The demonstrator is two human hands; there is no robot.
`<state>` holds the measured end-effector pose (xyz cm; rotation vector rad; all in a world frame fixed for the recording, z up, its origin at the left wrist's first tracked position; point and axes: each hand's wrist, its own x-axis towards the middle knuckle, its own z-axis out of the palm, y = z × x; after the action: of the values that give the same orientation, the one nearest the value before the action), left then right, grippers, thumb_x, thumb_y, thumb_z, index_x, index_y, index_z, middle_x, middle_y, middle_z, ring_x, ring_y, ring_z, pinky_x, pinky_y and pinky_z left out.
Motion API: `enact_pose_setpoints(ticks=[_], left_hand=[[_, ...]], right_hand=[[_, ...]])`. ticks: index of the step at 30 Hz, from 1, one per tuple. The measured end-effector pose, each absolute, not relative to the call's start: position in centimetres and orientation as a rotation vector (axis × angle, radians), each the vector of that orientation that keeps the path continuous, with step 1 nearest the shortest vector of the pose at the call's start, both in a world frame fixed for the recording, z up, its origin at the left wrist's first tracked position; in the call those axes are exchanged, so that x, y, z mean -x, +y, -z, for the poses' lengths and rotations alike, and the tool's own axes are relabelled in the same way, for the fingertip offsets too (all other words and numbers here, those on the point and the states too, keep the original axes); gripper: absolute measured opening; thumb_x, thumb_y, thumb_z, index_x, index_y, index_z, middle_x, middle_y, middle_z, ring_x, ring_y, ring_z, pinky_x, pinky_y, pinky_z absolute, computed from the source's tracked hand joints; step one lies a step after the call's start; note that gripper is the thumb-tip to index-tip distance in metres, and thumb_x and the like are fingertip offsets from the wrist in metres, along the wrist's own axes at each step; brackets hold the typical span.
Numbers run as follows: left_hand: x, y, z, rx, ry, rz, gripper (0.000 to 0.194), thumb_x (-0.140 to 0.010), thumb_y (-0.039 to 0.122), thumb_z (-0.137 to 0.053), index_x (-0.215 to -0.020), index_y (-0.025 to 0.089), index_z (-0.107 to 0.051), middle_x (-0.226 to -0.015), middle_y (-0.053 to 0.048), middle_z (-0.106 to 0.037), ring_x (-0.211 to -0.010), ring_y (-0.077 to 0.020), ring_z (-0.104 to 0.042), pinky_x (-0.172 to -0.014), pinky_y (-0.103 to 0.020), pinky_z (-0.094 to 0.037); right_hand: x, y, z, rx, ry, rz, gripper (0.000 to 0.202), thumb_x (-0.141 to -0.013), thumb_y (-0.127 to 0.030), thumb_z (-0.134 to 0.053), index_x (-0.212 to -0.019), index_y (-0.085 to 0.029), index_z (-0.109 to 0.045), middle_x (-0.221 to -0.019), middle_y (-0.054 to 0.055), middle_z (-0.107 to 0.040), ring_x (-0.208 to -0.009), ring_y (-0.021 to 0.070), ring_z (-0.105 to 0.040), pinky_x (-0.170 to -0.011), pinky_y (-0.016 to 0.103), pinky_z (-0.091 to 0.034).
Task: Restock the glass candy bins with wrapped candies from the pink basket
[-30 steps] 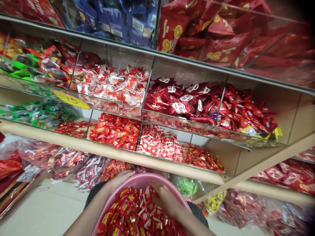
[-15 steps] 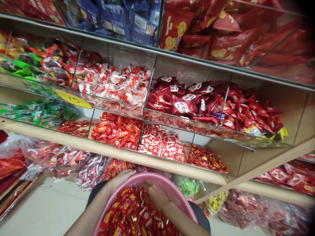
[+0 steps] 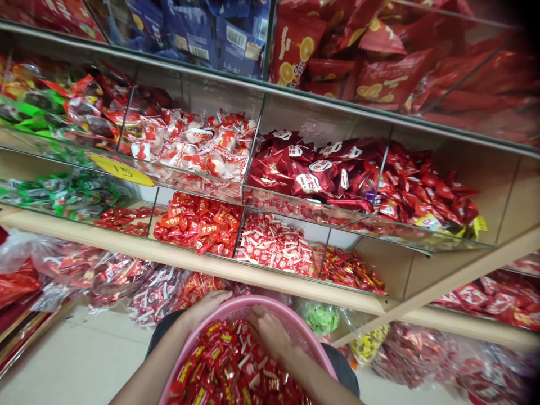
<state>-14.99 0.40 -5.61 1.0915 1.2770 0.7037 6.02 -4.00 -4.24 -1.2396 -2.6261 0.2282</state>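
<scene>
A pink plastic basket (image 3: 310, 332) sits low between my knees, holding a heap of red-wrapped candies (image 3: 228, 365). My left hand (image 3: 208, 306) grips its far left rim, with the fingertips resting over the edge. Inside the basket, my right hand (image 3: 270, 332) is at the far side of the heap with its fingers curled down against the candies. Its fingertips are partly hidden, and whatever lies in them does not show.
Glass-fronted shelves of sweets rise ahead, with a wooden ledge (image 3: 202, 273) along the bottom. A yellow price tag (image 3: 122, 170) reads 15. Bagged sweets (image 3: 113, 278) lie on the floor under the ledge. A diagonal wooden post (image 3: 455, 275) stands at the right.
My right hand has shifted slightly toward the far rim of the basket, and its fingers are more curled. My left hand keeps its place on the rim. The view has moved slightly.
</scene>
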Motion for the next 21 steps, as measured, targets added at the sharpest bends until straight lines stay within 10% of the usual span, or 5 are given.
enact_pose_setpoints(ticks=[21], left_hand=[[15.0,0.4,5.4,-1.039,1.378,-0.749,0.056,-0.057,0.055,-0.066,-0.097,0.015,-0.067,-0.110,-0.009,-0.065,-0.104,-0.0244,-0.057,-0.088,-0.028,-0.044]], right_hand=[[-8.5,-5.0,1.2,1.395,-2.770,0.081,0.032,-0.074,-0.003,-0.049,-0.103,-0.016,-0.053,-0.100,0.009,-0.061,-0.088,0.0206,-0.059,-0.074,0.031,-0.050]])
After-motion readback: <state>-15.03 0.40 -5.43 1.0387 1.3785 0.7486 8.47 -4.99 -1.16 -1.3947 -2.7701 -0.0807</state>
